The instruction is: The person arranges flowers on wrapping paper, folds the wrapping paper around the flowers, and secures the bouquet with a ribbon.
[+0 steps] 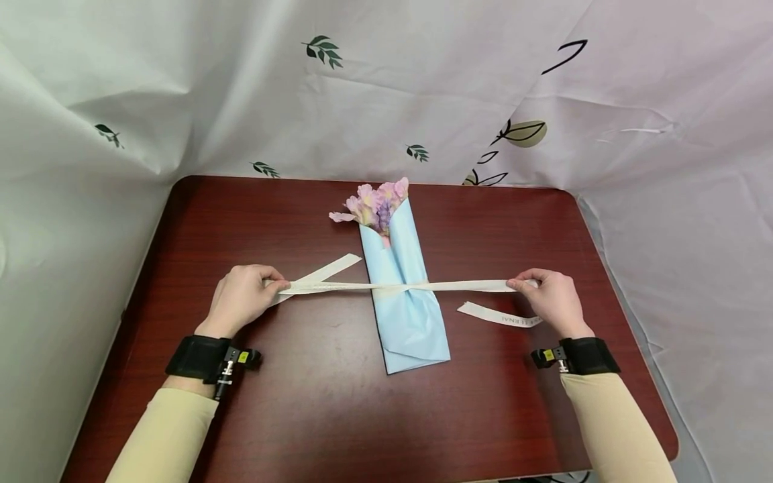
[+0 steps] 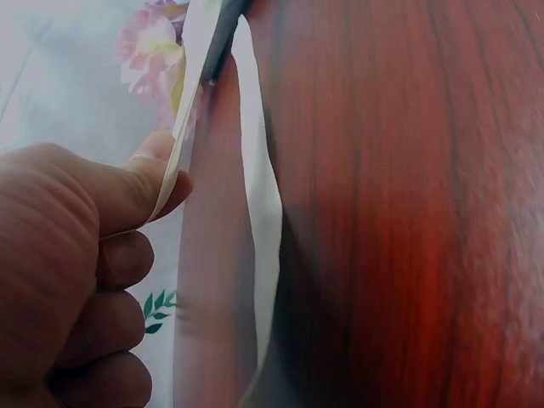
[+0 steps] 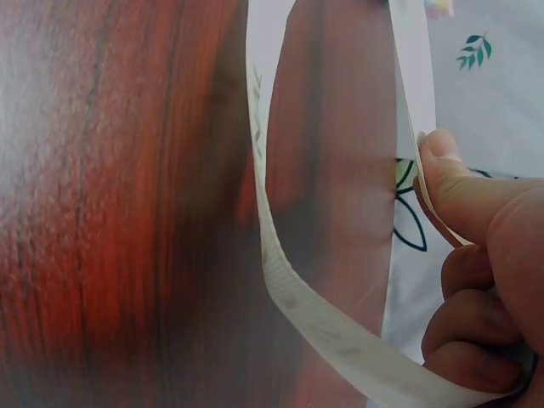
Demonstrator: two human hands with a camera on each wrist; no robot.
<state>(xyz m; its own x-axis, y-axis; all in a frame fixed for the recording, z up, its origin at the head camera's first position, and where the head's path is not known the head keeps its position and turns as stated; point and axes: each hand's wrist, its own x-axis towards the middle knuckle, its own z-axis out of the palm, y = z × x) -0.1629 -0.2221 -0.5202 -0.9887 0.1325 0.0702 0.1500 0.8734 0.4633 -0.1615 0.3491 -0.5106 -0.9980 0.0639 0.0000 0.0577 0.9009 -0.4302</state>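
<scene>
A bouquet of pink and purple flowers (image 1: 377, 201) wrapped in light blue paper (image 1: 410, 335) lies mid-table, blooms toward the back. A cream ribbon (image 1: 465, 286) runs across its middle, with a small crossing or knot at the front of the paper, and stretches taut to both sides. My left hand (image 1: 244, 298) pinches one side between thumb and forefinger; its loose tail (image 1: 335, 267) slants back toward the wrap. On the other side my right hand (image 1: 552, 298) pinches the ribbon likewise, and a printed tail (image 3: 314, 319) loops below it.
The dark red wooden table (image 1: 314, 402) has rounded corners. A white curtain (image 1: 241, 80) with leaf prints hangs behind it and along the sides. Each wrist wears a black strap (image 1: 196, 357) with a small camera.
</scene>
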